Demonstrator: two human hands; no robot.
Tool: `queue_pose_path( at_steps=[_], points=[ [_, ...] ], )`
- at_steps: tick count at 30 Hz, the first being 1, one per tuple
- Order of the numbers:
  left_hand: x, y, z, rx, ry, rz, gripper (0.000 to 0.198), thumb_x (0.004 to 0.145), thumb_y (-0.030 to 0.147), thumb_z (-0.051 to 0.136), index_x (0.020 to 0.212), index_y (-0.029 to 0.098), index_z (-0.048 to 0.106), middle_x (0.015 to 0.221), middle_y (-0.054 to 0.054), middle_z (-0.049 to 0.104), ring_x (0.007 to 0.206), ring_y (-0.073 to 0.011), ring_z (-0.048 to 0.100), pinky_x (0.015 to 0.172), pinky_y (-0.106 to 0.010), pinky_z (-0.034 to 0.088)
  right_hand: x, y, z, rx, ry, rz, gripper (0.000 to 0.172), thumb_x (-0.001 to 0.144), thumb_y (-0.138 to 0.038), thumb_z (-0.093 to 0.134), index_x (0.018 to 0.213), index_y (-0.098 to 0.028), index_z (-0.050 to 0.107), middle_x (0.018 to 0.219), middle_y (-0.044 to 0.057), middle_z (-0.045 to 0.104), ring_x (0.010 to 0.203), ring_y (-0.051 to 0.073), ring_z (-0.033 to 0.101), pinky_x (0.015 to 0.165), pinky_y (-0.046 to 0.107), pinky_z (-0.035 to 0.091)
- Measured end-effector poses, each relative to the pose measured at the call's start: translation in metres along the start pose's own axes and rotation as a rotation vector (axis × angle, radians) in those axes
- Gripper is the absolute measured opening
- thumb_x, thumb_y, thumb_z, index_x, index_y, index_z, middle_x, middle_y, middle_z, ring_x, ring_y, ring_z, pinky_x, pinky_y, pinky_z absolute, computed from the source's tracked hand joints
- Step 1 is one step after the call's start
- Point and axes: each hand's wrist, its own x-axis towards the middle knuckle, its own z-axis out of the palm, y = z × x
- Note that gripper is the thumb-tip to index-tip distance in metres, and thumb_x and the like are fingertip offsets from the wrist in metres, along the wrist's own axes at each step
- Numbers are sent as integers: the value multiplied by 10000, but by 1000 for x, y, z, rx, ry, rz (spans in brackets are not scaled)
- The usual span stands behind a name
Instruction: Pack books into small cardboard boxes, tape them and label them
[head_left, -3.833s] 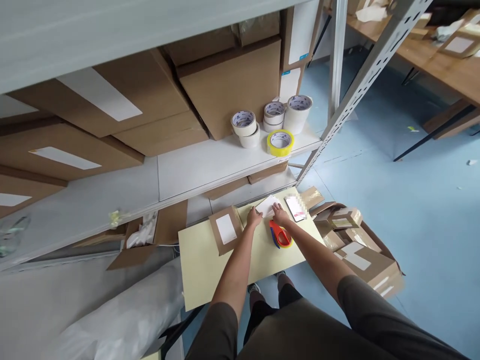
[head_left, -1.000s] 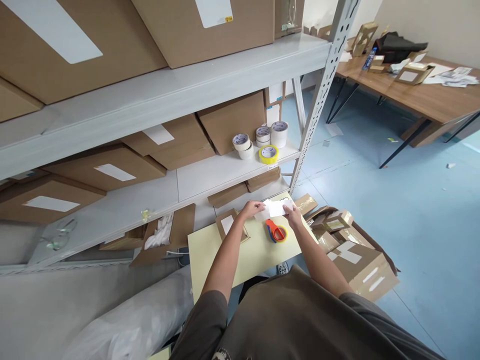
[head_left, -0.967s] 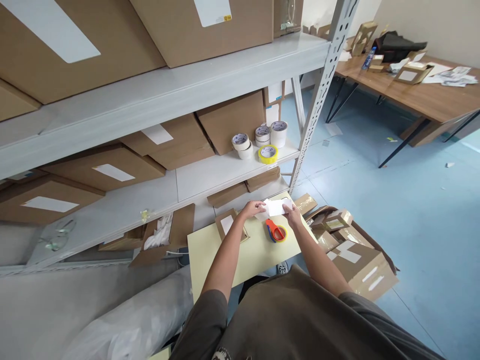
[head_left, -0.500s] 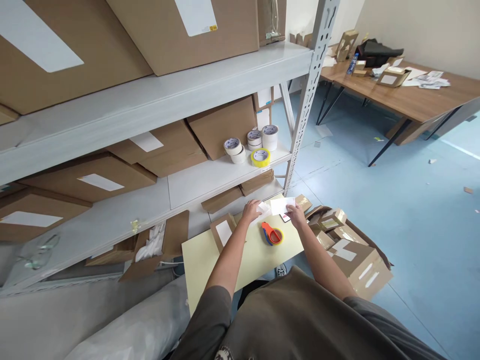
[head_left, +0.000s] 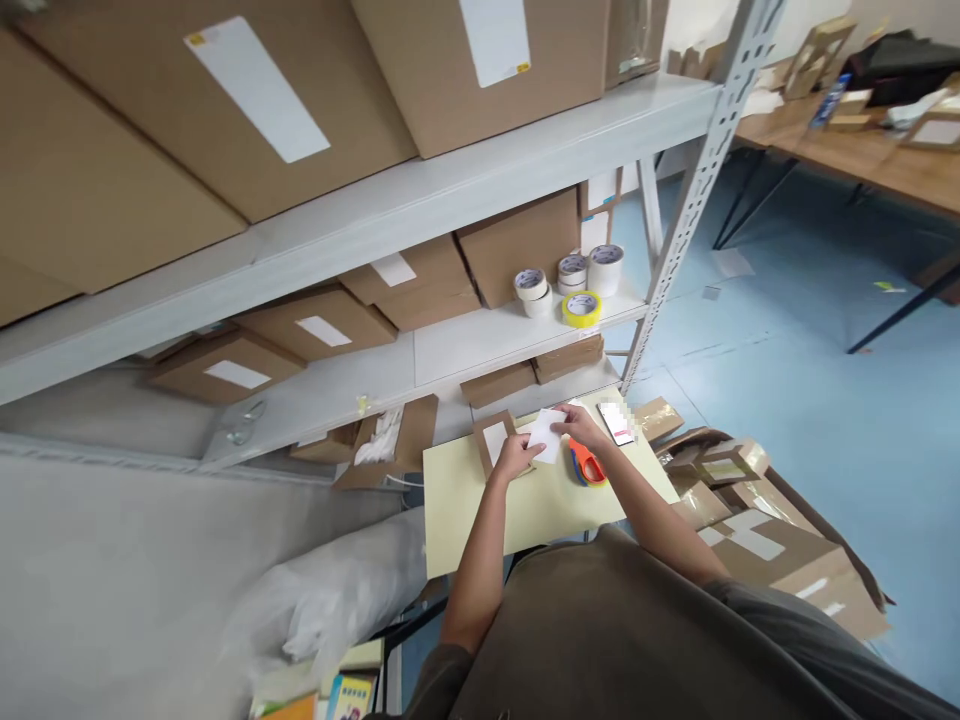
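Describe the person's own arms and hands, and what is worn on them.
The left hand and right hand are bare, with no gloves or watch showing. The forearms are also bare, emerging from the short, loose sleeves of a dark olive-brown T-shirt.

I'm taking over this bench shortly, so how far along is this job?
Done: taped cardboard packets lie in the open carton on the floor. In hand: the left hand and right hand are at a white sheet above a brown cardboard packet. Left: that packet, with the red tape dispenser lying beside it.
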Motion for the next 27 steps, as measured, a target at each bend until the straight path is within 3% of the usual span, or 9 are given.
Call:
queue_pose_path(
  at_steps=[4,6,8,10,14,27],
  points=[
    [-30,-9,-11,-296,393,-48,646,520,628,968,899,122,834,876,-108,822,855,-283,763,833,-401,610,4,-3,42,-69,-15,-78,429,719,-410,816,1101,-231,735,982,34,776,841,190,675,736,307,530],
    [-42,-10,-13,-462,574,-31,698,545,643,955,979,111,831,976,-136,830,904,-288,773,859,-409,618,-4,1,55,-82,-38,-44,397,759,-460,804,1077,-229,741,974,41,779,849,191,689,741,306,529],
    [-51,-8,-15,-557,667,-30,716,551,626,961,1017,100,826,1019,-147,829,920,-291,779,860,-414,627,-17,4,65,-68,-112,24,336,790,-500,792,972,-220,751,915,41,777,819,189,698,726,302,528],
    [-58,-4,-15,-611,688,-31,710,553,598,972,1029,93,823,1035,-149,829,929,-293,783,859,-415,633,-32,4,71,-22,-167,60,322,813,-521,789,918,-218,757,879,38,773,801,185,699,721,298,530],
    [-63,7,-12,-647,627,-6,672,590,567,968,1051,99,824,1073,-144,827,989,-295,782,897,-403,627,-53,-5,78,63,-157,21,311,846,-532,791,892,-225,765,856,32,771,782,175,680,733,296,537],
    [-65,23,-1,-557,577,4,617,652,571,929,1051,112,823,1099,-147,823,1061,-311,770,966,-413,598,-62,-16,70,81,-100,15,306,838,-519,806,853,-219,747,802,22,756,752,171,676,731,301,526]
  ],
)
